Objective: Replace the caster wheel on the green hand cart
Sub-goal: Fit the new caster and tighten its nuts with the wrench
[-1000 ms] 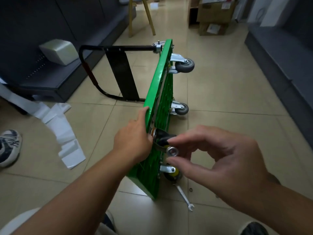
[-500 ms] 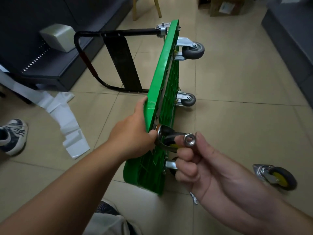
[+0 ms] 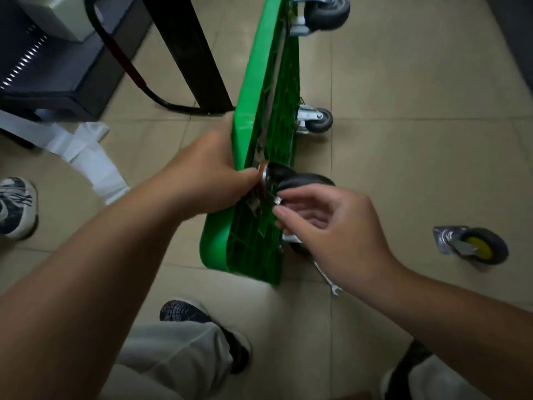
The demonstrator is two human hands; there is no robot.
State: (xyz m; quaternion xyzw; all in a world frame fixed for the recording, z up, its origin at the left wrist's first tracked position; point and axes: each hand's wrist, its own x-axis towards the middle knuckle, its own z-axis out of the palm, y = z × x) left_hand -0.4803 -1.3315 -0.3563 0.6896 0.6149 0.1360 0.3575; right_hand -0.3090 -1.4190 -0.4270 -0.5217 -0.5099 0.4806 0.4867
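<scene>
Beige tiled floor carries everything.

Green hand cart stands on one long edge on the floor. Its deck faces left and its ribbed underside faces right. The black handle juts out to the left of the deck, toward a dark low shelf unit at the far left. A crumpled white paper strip lies on the floor beside that unit.

Left hand: fingers curled round the cart's upper long edge near its close end. The thumb tip is against the round metal top plate of a caster.

Right hand: thumb and forefinger pinch a small silver nut, blurred, just beside that caster's fork. The other fingers are loosely bent.

The wearer's dark shoe is on the floor below the cart's near end. Another shoe, white and dark, sits at the left.

Black caster wheel sits against the underside at the near upper corner, between the two hands, with its plate touching the cart. Cannot tell whether it is fastened.

Two grey casters are mounted at the cart's far end. A fourth fitting at the near lower corner is mostly hidden behind the right hand.

A loose caster with a yellow hub lies on its side on the floor, well to the right of the cart.

A wrench lies on the floor by the cart's near lower corner, partly under the right wrist.
</scene>
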